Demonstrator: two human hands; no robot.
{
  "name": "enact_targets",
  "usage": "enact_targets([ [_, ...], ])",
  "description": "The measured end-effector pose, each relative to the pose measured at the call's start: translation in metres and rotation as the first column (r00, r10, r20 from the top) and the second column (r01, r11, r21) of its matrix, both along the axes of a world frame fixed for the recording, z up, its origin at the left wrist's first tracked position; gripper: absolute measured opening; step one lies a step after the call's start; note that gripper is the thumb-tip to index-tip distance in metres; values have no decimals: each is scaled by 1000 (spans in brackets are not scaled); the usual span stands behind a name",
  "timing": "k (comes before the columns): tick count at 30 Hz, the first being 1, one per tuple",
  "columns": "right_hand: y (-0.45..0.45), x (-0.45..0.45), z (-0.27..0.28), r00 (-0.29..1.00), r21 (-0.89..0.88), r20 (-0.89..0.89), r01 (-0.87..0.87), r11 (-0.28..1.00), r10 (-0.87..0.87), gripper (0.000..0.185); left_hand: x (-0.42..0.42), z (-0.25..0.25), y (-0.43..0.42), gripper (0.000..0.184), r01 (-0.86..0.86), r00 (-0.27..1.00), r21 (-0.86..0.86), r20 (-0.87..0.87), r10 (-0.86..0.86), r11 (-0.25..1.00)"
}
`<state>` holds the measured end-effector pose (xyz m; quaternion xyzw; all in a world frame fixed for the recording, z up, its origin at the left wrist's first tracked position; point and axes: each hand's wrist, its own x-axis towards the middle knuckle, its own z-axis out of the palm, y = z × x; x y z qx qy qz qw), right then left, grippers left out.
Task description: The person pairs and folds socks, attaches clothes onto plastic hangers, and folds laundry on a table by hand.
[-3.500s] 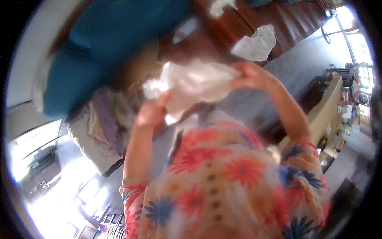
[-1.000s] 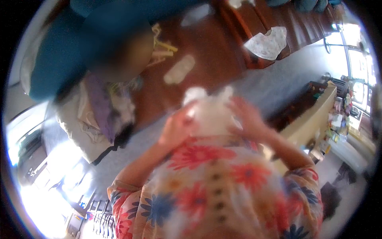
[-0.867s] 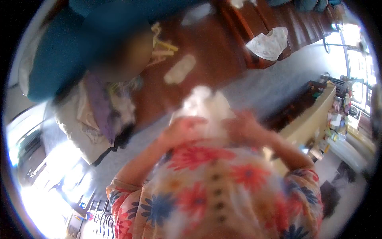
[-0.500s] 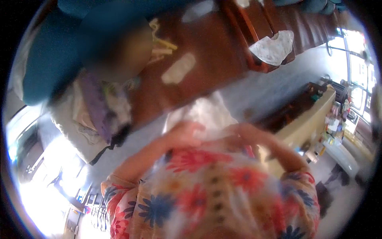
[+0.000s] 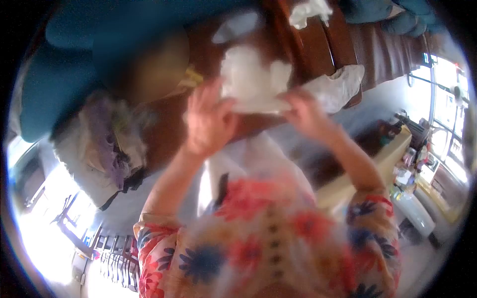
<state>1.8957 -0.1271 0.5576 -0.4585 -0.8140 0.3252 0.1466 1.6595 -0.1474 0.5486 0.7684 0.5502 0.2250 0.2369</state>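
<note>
My left hand [image 5: 211, 121] is raised over the near edge of the brown table, closed at the left side of a white cloth piece [image 5: 251, 74]. On its other side, my right hand [image 5: 305, 114] pinches the lower right corner of the same cloth. The cloth's lower edge stretches between both hands, and its top spreads away from me in an uneven shape. Motion blurs the fingers and the cloth. Just right of my right hand, another white cloth piece [image 5: 343, 87] lies over the wooden edge.
A brown table [image 5: 169, 116] runs across the view. A heap of cloth with a purple piece [image 5: 107, 144] sits at the left. At the far side are a pale oval piece [image 5: 236, 27], a white scrap [image 5: 310, 12] and a person in dark blue [image 5: 64, 74]. A cluttered shelf [image 5: 410, 164] stands right.
Both hands have moved from close to my chest out over the table, lifting and spreading the white cloth piece between them. The view has shifted slightly.
</note>
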Motion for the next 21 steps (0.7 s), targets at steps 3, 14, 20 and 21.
enact_targets([
  [3, -3, 8, -43, 1000, 69, -8, 13, 998, -13, 32, 6, -34, -3, 24, 10, 999, 79, -34, -7, 997],
  [14, -113, 11, -285, 953, -332, 290, 185, 925, -87, 25, 2, -270, -107, 27, -21, 959, -218, -280, -41, 976],
  [20, -95, 24, -280, 838, -188, 209, 540, 821, -504, 27, 22, -246, -71, 33, 16, 993, -144, -114, -32, 989],
  [21, -88, 22, -276, 831, -180, 183, 554, 813, -526, 28, 32, -241, -53, 34, 47, 995, -110, -83, -57, 993],
])
